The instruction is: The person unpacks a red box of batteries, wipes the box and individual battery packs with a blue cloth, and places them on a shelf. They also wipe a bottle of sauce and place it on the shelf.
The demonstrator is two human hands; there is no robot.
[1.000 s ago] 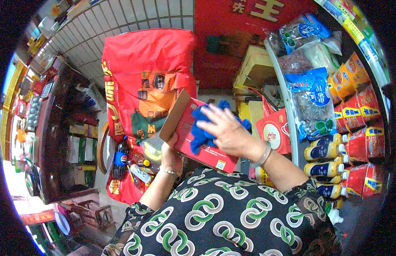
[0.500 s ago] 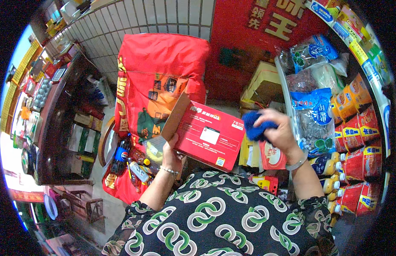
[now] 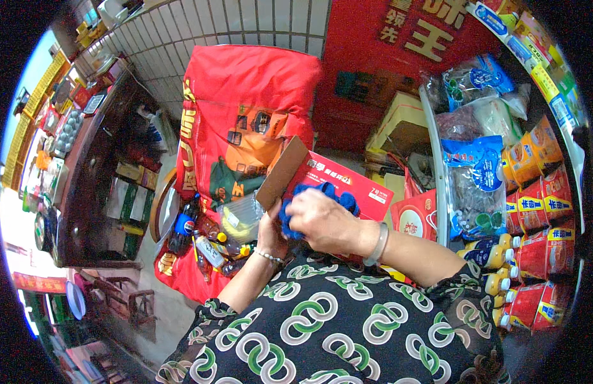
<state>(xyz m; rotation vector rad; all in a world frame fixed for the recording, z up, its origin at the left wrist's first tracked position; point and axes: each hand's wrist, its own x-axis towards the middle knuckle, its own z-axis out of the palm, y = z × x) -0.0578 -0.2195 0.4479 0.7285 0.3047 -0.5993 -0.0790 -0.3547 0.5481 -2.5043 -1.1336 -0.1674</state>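
Note:
A red cardboard box [image 3: 373,195] with a raised brown flap rests tilted in front of my body. Its left edge is gripped by my left hand [image 3: 271,233], whose fingers go partly out of sight behind it. My right hand [image 3: 325,224] is closed on a bunched dark blue cloth [image 3: 340,197] and presses it against the printed face of the box near the flap. The cloth covers the middle of that face.
A red fabric cover [image 3: 245,77] lies beyond the box, with several drink bottles [image 3: 210,249] at its near end. On the right, a shelf holds bagged goods [image 3: 469,166], yellow bottles [image 3: 495,253] and red tubs [image 3: 533,249]. A dark wooden counter [image 3: 85,173] stands at the left.
My right hand has moved left with the blue cloth, from beside the box's right edge onto its face. The box has shifted slightly right in the picture, still in my left hand.

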